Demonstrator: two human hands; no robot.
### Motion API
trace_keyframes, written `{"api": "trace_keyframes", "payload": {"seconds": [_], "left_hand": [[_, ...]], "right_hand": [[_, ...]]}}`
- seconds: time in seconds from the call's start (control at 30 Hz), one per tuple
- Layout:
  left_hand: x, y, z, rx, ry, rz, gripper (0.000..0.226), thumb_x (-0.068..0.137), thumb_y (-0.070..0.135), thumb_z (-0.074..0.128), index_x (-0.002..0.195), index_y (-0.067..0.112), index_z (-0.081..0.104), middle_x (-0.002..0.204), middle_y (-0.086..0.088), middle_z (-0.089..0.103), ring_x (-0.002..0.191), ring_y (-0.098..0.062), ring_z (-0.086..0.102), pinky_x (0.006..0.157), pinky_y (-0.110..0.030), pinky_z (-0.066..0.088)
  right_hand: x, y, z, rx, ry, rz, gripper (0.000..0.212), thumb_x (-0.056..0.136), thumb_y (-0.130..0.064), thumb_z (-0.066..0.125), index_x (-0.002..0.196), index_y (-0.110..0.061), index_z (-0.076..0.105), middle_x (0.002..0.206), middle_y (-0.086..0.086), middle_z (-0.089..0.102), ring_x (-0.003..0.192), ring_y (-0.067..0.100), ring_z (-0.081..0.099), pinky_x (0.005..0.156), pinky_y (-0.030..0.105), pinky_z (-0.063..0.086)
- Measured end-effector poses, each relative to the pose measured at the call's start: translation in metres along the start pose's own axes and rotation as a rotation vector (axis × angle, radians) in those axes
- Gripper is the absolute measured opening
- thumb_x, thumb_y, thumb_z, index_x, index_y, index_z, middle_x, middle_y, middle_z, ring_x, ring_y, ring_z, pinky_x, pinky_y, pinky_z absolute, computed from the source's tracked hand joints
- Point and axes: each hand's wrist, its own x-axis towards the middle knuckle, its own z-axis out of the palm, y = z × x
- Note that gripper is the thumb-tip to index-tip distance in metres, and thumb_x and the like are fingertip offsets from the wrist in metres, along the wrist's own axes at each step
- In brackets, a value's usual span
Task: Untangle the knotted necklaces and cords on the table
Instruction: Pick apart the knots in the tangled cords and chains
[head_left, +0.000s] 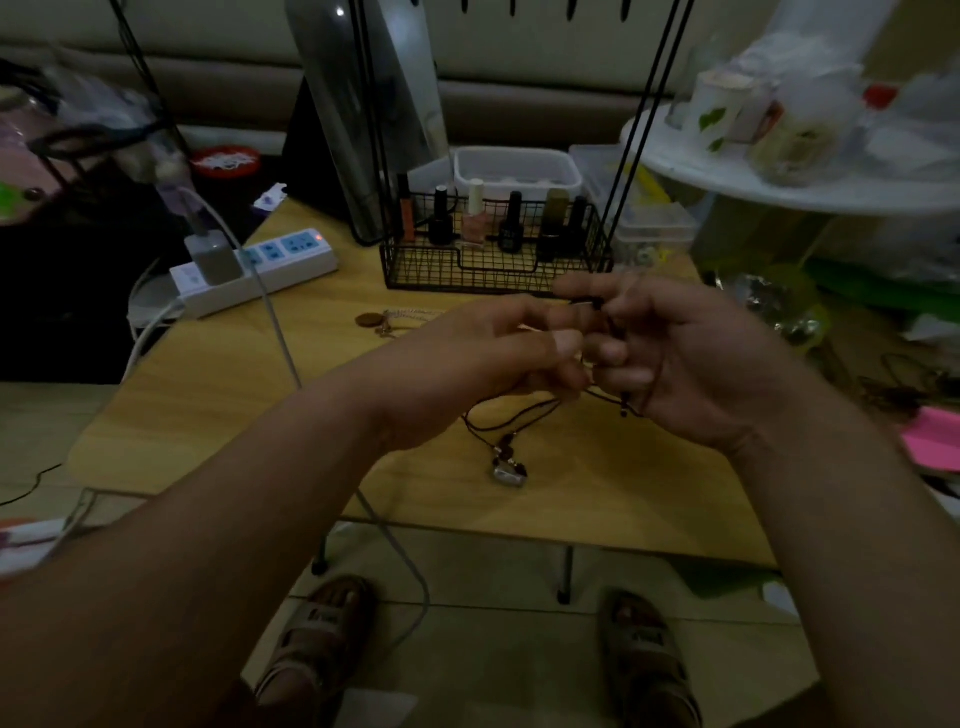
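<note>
A dark cord necklace (511, 415) hangs between both hands above the wooden table (218, 415). Its beads and silver pendant (509, 474) rest on the tabletop below. My left hand (467, 364) pinches the cord with curled fingers. My right hand (691, 353) faces it, fingers curled round the cord's dark knotted part near the fingertips, with a cord end dangling by the palm. A second, pale chain with a brown round pendant (371, 319) lies on the table behind my left hand.
A black wire basket (493, 270) holding several nail polish bottles stands at the table's back. A white power strip (260, 270) with a charger and grey cable lies at the left. Clear plastic boxes sit behind the basket; a cluttered white round table (779, 176) stands at right.
</note>
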Motion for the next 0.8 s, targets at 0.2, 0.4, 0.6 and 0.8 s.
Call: {"api": "trace_keyframes", "payload": {"seconds": [0.2,0.4,0.6,0.8], "left_hand": [[-0.004,0.006,-0.013,-0.032,0.074,-0.036,0.024,0.108,0.026,0.049,0.098,0.009,0.063,0.063,0.001,0.039,0.055,-0.014,0.031,0.049,-0.026,0.029],[-0.005,0.005,-0.017,0.086,0.303,0.026,0.019,0.101,0.019,0.05,0.086,0.012,0.06,0.087,0.001,0.068,0.082,-0.019,0.061,0.072,-0.034,0.051],[-0.006,0.003,0.002,0.086,0.098,0.077,0.023,0.106,0.018,0.052,0.126,0.014,0.062,0.105,-0.002,0.075,0.098,-0.016,0.072,0.089,-0.036,0.057],[-0.003,0.005,-0.001,-0.086,0.093,0.014,0.018,0.108,0.015,0.05,0.109,0.006,0.065,0.076,-0.006,0.059,0.055,-0.01,0.038,0.051,-0.025,0.035]], "right_hand": [[-0.004,-0.003,-0.008,-0.184,0.057,-0.006,0.03,0.099,0.006,0.051,0.124,-0.005,0.064,0.098,0.01,0.076,0.06,0.008,0.054,0.045,0.015,0.04],[-0.01,-0.005,-0.011,-0.253,0.079,-0.031,0.019,0.103,-0.008,0.053,0.115,-0.005,0.068,0.089,0.009,0.077,0.056,0.009,0.051,0.045,0.016,0.037],[-0.011,0.001,-0.002,-0.341,-0.036,-0.092,0.021,0.098,-0.015,0.06,0.109,-0.007,0.077,0.08,0.006,0.069,0.056,0.009,0.05,0.046,0.017,0.037],[-0.013,-0.006,-0.015,-0.25,0.1,-0.159,0.022,0.102,-0.004,0.053,0.114,-0.004,0.071,0.085,0.006,0.073,0.066,0.012,0.06,0.055,0.02,0.048]]}}
